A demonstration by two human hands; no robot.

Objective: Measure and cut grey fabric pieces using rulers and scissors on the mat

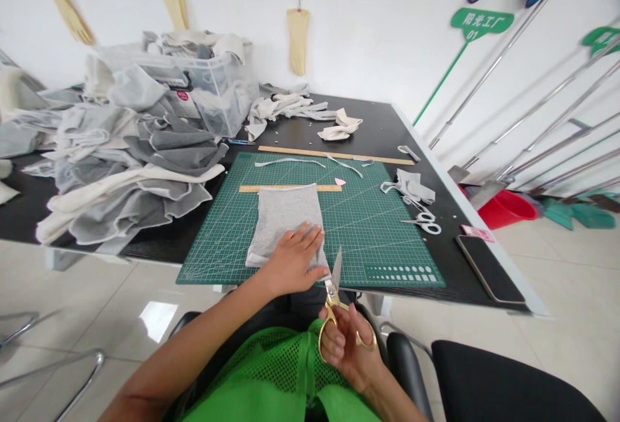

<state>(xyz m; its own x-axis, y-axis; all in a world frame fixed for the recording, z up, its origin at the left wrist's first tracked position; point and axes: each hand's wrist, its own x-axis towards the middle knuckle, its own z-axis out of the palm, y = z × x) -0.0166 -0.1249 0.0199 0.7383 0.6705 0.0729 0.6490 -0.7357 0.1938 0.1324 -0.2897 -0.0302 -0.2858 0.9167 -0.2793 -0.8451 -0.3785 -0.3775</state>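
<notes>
A folded piece of light grey fabric (pixel 285 212) lies on the green cutting mat (pixel 378 234), its top edge over a short wooden ruler (pixel 249 189). My left hand (pixel 293 260) rests flat on the fabric's lower right part, fingers stretched out. In my right hand (pixel 351 351) is a pair of gold-handled scissors (pixel 332 291), held just off the mat's front edge. Their blades are spread, with one at the fabric's lower right corner and the other to its right. Whether the lower blade is inside the cloth, I cannot tell.
Fabric pieces (pixel 97 144) are heaped at left beside a full clear plastic bin (pixel 227 102). A long wooden ruler (pixel 334 154) and thin strips (pixel 290 161) lie at the mat's top. On the right are fabric scraps (pixel 414 186), white-handled scissors (pixel 429 223) and a phone (pixel 489 267).
</notes>
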